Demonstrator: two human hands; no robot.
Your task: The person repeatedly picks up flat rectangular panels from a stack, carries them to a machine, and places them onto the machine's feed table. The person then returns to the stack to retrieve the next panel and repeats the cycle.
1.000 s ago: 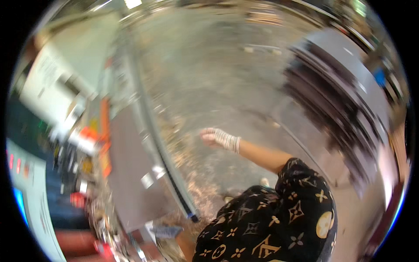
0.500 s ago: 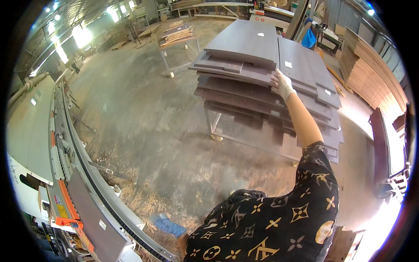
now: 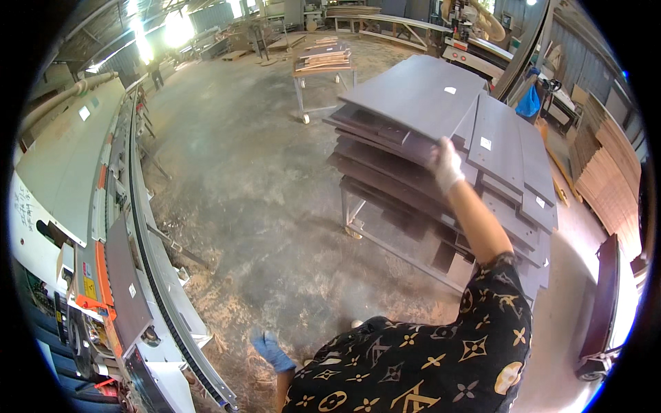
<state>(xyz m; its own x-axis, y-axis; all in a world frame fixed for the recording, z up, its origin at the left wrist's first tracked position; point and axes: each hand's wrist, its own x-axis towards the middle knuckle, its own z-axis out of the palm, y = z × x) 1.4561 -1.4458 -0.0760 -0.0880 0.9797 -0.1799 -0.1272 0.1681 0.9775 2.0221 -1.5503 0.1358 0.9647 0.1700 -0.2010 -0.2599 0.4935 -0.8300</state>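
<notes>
Since half a second ago the view has swung further toward the stacked boards; the right hand (image 3: 447, 164) was reaching onto the pile then and now sits at the near edge of the top panel (image 3: 420, 93), with the arm stretched out from the lower right.

Right hand: white work glove, fingers curled over the panel's front edge, thumb side underneath as far as can be seen. It has hold of the edge rather than lying flat on it.

Top panel: large dark grey-brown board, lying flat on the pile (image 3: 441, 199). Long axis runs from the near left corner up and away to the far right, toward the machinery at the back. Small white label near its middle. Beside it to the right lie narrower panels (image 3: 509, 148) of the same colour, their long axes running away from the person, each with a white label.

Pile rests on a metal trolley frame (image 3: 385, 237) standing on the concrete floor (image 3: 255, 186), with sawdust scattered near the person's feet.

Left hand (image 3: 272, 350): blue glove, low in the picture beside the patterned black shirt, hanging free over the floor. Fingers loosely bent, nothing in it.

To the left runs a long grey machine with a conveyor track (image 3: 148, 248) and orange fittings. Another trolley of boards (image 3: 322, 58) stands further off, well apart from the pile.
</notes>
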